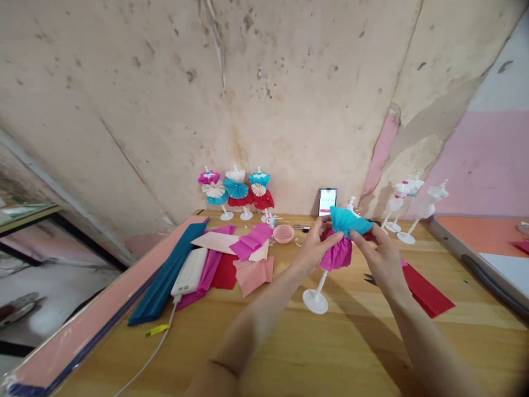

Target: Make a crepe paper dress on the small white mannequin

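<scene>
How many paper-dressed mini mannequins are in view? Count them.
4. Three stand by the wall: a magenta-and-teal one, a white-and-red one, a teal-and-red one. The fourth mannequin, teal and magenta, sits between the left hand and right hand.

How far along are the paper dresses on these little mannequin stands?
Done: three dressed mannequins stand by the wall. In hand: the left hand and right hand hold turquoise paper above a pink paper skirt on a white stand. Left: the bare white mannequins at right seem undressed, with paper sheets lying ready.
</scene>
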A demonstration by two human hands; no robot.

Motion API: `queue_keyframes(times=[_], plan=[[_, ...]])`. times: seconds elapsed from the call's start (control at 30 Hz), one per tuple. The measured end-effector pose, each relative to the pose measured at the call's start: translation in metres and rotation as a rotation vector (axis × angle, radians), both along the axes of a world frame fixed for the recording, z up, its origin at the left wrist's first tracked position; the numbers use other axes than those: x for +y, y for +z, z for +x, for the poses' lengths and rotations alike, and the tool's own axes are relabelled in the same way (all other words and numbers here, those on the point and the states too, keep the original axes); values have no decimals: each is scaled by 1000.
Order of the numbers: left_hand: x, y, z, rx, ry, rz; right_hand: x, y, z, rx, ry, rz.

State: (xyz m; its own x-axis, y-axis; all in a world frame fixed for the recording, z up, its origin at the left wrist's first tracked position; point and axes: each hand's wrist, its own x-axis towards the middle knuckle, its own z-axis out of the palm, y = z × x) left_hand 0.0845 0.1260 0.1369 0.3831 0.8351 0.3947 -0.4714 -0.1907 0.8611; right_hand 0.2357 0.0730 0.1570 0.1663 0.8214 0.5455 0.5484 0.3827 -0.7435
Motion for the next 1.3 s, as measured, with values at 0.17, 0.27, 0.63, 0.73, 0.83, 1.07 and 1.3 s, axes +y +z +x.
queue_keyframes(times=[0.17,0.27,0.63,0.73,0.83,1.07,1.3], plan=[[4,-1,-2,10,73,9,4,-5,0,15,39,10],[6,-2,-3,34,57,21,8,-7,3,38,82,-23],[7,-4,-3,48,60,13,7,-6,0,58,61,25],[6,-3,-4,66,58,7,8,-6,-1,58,64,27],[5,-3,-4,91,60,5,8,-6,-1,61,70,33],[3,-4,-2,86,39,-6,9,-9,-1,86,61,20],[3,-8,1,73,44,-10,12,-12,2,124,60,4]])
